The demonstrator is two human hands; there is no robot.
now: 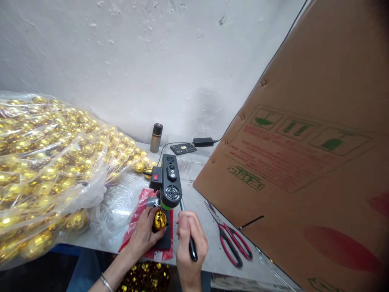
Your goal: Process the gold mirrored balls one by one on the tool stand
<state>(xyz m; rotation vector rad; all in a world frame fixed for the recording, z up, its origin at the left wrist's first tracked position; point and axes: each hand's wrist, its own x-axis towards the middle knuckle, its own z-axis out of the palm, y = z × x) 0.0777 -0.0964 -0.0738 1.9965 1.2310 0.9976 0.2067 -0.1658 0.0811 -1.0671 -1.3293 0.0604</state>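
Under the head of a small black machine (pixel 172 180) sits a shiny gold ball (pixel 159 220). My left hand (pixel 145 233) is closed around the ball, its thumb on the near side and fingers behind. A metal lever with a black handle (pixel 192 248) slants down from the machine's right side, and my right hand (pixel 190 239) is wrapped round it. The machine's dark base (pixel 164 242) rests on a red plastic sheet (pixel 141 205). Where the ball meets the machine head is hard to make out.
A clear bag of gold balls (pixel 60 150) fills the left side. Red-handled scissors (pixel 232 241) lie right, beside a large cardboard box (pixel 291 162). Behind are a bottle (pixel 156 138), a dark patterned card (pixel 183 149) and a power adapter (pixel 203 142). More gold balls (pixel 146 278) sit below the table edge.
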